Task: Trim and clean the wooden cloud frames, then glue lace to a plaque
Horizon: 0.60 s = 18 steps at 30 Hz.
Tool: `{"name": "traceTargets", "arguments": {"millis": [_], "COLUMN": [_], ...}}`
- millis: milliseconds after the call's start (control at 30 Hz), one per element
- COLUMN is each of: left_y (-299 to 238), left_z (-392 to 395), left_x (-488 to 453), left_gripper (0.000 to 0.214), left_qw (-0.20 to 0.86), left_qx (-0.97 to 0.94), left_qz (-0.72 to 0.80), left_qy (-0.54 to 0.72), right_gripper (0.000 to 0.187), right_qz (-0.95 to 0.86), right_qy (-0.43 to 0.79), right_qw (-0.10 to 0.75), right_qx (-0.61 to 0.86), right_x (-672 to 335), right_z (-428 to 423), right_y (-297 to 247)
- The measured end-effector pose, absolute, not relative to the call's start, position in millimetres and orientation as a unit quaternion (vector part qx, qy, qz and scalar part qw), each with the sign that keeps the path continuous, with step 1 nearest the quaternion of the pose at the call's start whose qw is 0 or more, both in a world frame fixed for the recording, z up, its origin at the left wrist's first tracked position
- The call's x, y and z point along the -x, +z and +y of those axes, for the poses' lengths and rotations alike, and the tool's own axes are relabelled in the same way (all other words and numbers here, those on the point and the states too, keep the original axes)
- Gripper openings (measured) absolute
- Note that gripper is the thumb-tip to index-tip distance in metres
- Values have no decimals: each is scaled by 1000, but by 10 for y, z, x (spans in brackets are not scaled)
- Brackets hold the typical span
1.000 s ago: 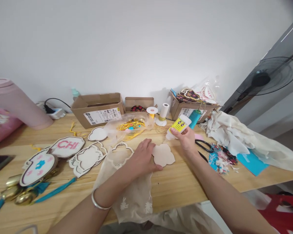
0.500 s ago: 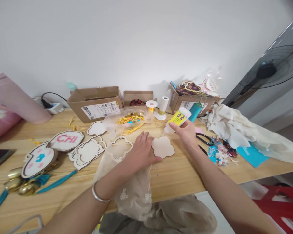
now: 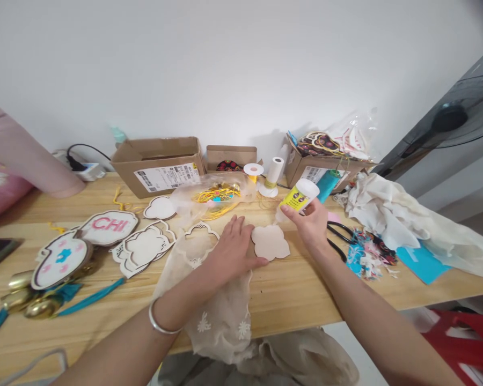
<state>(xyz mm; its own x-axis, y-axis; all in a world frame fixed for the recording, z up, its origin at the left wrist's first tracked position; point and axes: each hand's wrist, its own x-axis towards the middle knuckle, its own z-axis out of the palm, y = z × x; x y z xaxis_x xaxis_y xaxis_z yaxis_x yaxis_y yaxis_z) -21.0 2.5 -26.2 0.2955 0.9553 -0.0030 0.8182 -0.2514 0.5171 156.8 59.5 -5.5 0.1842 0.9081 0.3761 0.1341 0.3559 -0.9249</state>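
Observation:
My right hand (image 3: 310, 222) grips a white glue bottle (image 3: 298, 197) with a yellow label. The bottle is tilted, its nozzle pointing down at the far edge of a pale, scalloped wooden piece (image 3: 271, 243) lying flat on the table. Whether glue is coming out is too small to tell. My left hand (image 3: 233, 246) lies flat with fingers stretched out, its thumb against the near left edge of that piece. Partly under this hand and its sleeve (image 3: 221, 316) is a scalloped wooden frame with a cut-out pattern (image 3: 201, 236).
Left are more wooden frames (image 3: 145, 249), a "CHI" embroidered plaque (image 3: 109, 228) and brass bells (image 3: 42, 306). Cardboard boxes (image 3: 129, 174), thread spools (image 3: 274, 177) and yellow cords (image 3: 217, 195) stand or lie behind. Black-handled scissors (image 3: 340, 233), scraps (image 3: 372, 257) and cream cloth (image 3: 382, 209) lie right.
The glue bottle's nozzle has shifted slightly to the right along the wooden piece's far edge. My left hand stays in place beside the piece. The whole view has moved a little.

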Motion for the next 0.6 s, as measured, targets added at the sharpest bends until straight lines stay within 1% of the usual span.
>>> {"name": "traceTargets", "arguments": {"millis": [167, 367, 600], "left_y": [-247, -212, -206], "left_z": [9, -6, -15], "left_x": [199, 192, 192], "left_gripper": [73, 72, 68], "left_qw": [217, 204, 205], "left_qx": [-775, -777, -774], "left_qz": [575, 580, 581], "left_qy": [148, 133, 146], "right_gripper": [31, 34, 32], "right_qz": [-560, -564, -567], "right_qy": [289, 282, 285], "right_qw": [612, 599, 594], "right_qx": [477, 493, 495], "right_x": [-1576, -1560, -1538], "right_z": [589, 585, 593], "right_y": [-23, -35, -42]}}
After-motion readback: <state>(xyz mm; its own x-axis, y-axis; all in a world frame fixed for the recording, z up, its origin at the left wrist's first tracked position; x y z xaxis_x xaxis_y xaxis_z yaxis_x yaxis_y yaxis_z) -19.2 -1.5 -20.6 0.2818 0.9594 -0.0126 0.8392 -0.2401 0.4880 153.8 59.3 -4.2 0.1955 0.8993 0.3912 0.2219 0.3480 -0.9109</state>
